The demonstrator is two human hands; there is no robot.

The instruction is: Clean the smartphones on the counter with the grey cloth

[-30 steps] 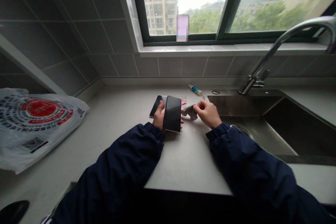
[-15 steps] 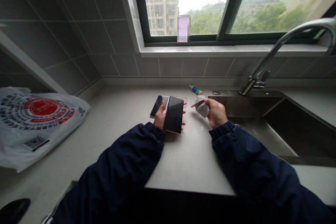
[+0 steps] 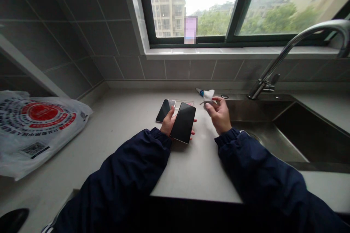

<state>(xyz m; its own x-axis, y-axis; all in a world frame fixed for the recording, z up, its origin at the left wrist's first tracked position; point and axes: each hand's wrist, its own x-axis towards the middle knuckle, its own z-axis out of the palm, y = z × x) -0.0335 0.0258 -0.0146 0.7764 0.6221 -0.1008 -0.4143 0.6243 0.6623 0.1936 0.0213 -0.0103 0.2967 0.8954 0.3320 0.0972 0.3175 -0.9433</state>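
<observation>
My left hand point(image 3: 167, 123) is closed around a black-screened smartphone point(image 3: 183, 122), its thumb at the left edge and fingertips showing past the right edge. A second phone point(image 3: 165, 110) with a pale rim lies on the counter just behind that hand. Pinched in my right hand point(image 3: 220, 115) is a crumpled white-grey cloth point(image 3: 209, 95), held up to the right of the smartphone and apart from it. Behind the cloth, a small tube point(image 3: 200, 91) with blue on it lies on the counter, partly covered. A thin clear item point(image 3: 188, 102), perhaps a phone case, shows behind the smartphone.
A steel sink point(image 3: 279, 131) with a curved tap point(image 3: 276, 62) is on the right. On the left, a white plastic bag point(image 3: 41, 127) with red print rests on the pale counter point(image 3: 123, 113). The window point(image 3: 197, 3) stands behind, above a tiled strip.
My right hand has turned and lifted the cloth slightly away, so it now covers part of the tube. The smartphone in my left hand has tilted a little to the right.
</observation>
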